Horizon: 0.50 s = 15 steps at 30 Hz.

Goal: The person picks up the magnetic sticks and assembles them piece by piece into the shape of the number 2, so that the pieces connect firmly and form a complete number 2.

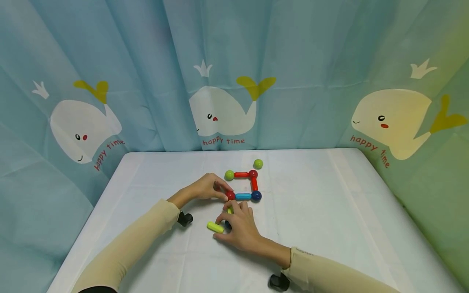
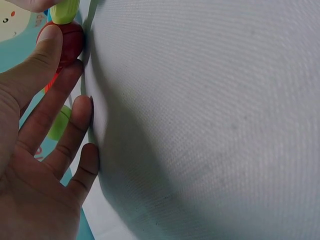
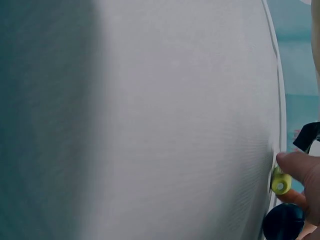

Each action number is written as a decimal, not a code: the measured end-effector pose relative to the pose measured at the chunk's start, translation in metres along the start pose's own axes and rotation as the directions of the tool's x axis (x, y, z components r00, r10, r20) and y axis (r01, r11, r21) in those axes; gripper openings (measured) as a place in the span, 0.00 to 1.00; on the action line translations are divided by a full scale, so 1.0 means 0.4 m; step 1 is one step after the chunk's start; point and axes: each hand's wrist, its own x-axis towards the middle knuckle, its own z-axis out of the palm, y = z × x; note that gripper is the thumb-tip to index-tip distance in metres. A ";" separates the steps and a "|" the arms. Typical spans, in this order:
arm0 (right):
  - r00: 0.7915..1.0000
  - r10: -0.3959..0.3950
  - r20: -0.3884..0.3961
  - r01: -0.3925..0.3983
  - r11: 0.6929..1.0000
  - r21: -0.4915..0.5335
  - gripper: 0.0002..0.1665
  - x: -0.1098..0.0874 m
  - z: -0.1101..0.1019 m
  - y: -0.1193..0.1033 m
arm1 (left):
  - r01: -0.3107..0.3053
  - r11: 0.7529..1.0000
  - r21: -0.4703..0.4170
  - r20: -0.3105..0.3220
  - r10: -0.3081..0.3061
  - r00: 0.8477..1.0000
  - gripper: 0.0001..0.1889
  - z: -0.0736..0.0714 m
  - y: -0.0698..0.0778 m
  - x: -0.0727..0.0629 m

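My left hand pinches a red ball between thumb and fingertip, its other fingers spread along the table. In the head view the red ball joins a light blue rod, which ends in a dark blue ball. A yellow-green rod meets the red ball in the left wrist view. My right hand arches over a second dark blue ball. Its thumb and index finger close about the end of another yellow-green rod low on the table, partly covered by the fingers.
Two red rods and a crimson ball continue the frame to a green ball. Behind it lies a loose green ball. A whale-print curtain hangs beyond the white table.
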 end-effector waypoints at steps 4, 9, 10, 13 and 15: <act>1.000 0.015 -0.016 -0.015 1.000 -0.004 0.13 0.003 0.001 -0.004 | -0.001 1.000 -0.008 0.003 0.001 1.000 0.14 -0.001 0.004 -0.001; 0.999 0.037 0.005 -0.037 0.999 0.018 0.10 0.007 0.000 -0.004 | 0.006 1.000 -0.005 0.000 -0.006 1.000 0.14 -0.001 0.006 -0.002; 0.999 0.040 0.009 -0.040 0.999 0.023 0.10 0.007 0.000 -0.004 | 0.004 1.000 -0.007 -0.001 -0.004 1.000 0.14 -0.001 0.007 -0.002; 0.999 0.040 0.012 -0.041 0.998 0.044 0.09 0.006 -0.003 -0.003 | -0.001 1.000 -0.006 -0.003 0.001 1.000 0.14 -0.001 0.005 -0.001; 0.999 0.035 0.014 -0.035 0.998 0.057 0.09 0.004 -0.005 -0.002 | -0.002 1.000 -0.002 -0.002 0.002 1.000 0.14 -0.001 0.004 -0.001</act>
